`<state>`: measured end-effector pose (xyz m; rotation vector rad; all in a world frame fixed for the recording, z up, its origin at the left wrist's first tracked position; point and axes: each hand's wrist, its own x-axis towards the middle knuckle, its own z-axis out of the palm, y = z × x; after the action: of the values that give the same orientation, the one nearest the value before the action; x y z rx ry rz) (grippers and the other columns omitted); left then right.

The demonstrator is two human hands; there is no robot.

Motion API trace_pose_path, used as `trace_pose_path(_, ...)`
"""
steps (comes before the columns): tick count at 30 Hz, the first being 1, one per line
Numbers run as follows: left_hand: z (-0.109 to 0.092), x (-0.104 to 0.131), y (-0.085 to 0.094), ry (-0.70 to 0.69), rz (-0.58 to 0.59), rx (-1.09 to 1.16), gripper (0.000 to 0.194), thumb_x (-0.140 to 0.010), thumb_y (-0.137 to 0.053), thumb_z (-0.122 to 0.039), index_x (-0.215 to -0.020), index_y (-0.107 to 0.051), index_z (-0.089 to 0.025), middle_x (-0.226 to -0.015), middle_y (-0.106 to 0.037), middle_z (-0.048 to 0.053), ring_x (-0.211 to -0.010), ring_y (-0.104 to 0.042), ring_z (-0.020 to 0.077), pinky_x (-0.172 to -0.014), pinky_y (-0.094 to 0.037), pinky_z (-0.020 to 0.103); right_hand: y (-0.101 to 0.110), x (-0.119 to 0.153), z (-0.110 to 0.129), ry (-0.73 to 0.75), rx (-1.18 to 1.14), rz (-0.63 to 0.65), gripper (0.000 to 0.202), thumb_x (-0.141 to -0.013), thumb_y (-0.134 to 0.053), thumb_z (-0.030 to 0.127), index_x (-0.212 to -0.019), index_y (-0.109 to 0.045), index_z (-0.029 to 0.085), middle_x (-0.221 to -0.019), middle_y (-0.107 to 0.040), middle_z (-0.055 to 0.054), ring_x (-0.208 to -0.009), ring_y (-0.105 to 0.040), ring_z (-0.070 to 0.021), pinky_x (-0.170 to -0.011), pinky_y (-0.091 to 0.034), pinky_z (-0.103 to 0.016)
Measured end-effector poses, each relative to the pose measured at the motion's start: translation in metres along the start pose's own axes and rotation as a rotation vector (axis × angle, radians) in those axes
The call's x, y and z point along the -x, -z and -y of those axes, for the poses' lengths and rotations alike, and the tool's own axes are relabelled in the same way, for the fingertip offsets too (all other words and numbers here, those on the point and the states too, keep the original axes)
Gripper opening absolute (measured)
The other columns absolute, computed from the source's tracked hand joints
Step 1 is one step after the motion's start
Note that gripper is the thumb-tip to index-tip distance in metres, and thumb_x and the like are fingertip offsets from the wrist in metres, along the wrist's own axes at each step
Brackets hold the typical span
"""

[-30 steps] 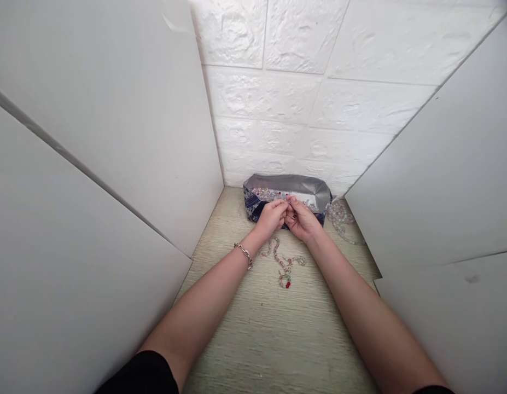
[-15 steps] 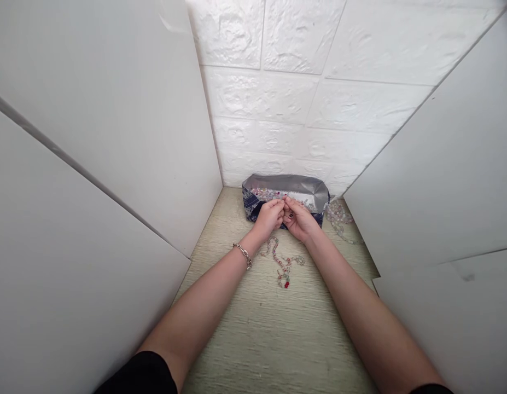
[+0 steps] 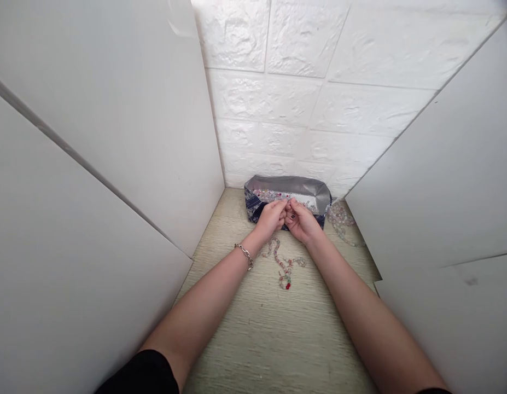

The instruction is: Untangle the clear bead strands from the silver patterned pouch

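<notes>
My left hand (image 3: 272,215) and my right hand (image 3: 301,220) meet at the front rim of a dark blue patterned pouch (image 3: 253,210) with a silvery lining. Both are closed, with thumbs and fingertips pinched close together. A strand of small beads (image 3: 281,264), clear, pinkish and red, trails on the surface and runs up under my left hand, which appears to grip its upper end. What lies between my right fingertips is too small to make out. Loose colourful beads (image 3: 266,194) lie inside the pouch, just beyond my fingers.
More bead strands (image 3: 341,216) are heaped right of the pouch. The pale green wood-grain surface (image 3: 253,339) is hemmed in by a white panel (image 3: 155,137) on the left, another white panel (image 3: 450,191) on the right, and a white brick-patterned wall (image 3: 278,98) behind.
The view has shifted slightly. My fingertips have moved a little apart, the right thumb tilting back; both hands stay pinched at the pouch's front rim.
</notes>
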<state>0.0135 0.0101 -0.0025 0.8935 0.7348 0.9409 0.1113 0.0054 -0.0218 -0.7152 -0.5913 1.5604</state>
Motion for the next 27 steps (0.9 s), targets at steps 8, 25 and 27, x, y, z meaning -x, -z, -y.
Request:
trace_pose_path(8,0.004,-0.003,0.002,-0.028,-0.003,-0.054,0.025,-0.070,-0.053,-0.035,-0.061,-0.041,-0.015,-0.042,-0.036,-0.007,-0.027,-0.023,-0.0008,-0.030,-0.009,0.017,-0.002,0.000,-0.001,0.020,0.032,-0.029,0.022,-0.063,-0.065,0.032,-0.062,-0.049,0.016,-0.048,-0.044,0.007,-0.039,-0.038,-0.0018,-0.034,-0.030,-0.012)
trace_pose_path(25,-0.003,0.004,-0.010,-0.046,-0.114,-0.054,0.014,-0.071,-0.051,-0.022,-0.062,-0.043,-0.014,-0.039,-0.039,-0.007,-0.028,-0.029,-0.0004,-0.033,-0.017,0.015,0.001,-0.003,-0.001,0.024,0.017,-0.014,0.020,-0.064,-0.064,0.029,-0.062,-0.049,0.017,-0.048,-0.043,0.006,-0.039,-0.036,-0.0018,-0.034,-0.030,-0.013)
trace_pose_path(27,-0.003,0.004,-0.011,-0.043,-0.121,-0.062,0.013,-0.071,-0.051,-0.022,-0.062,-0.044,-0.014,-0.038,-0.039,-0.007,-0.029,-0.030,0.0000,-0.033,-0.018,0.014,0.001,-0.003,-0.001,0.024,0.020,-0.009,0.020,-0.064,-0.064,0.030,-0.062,-0.048,0.017,-0.048,-0.042,0.007,-0.038,-0.036,-0.0017,-0.033,-0.030,-0.013)
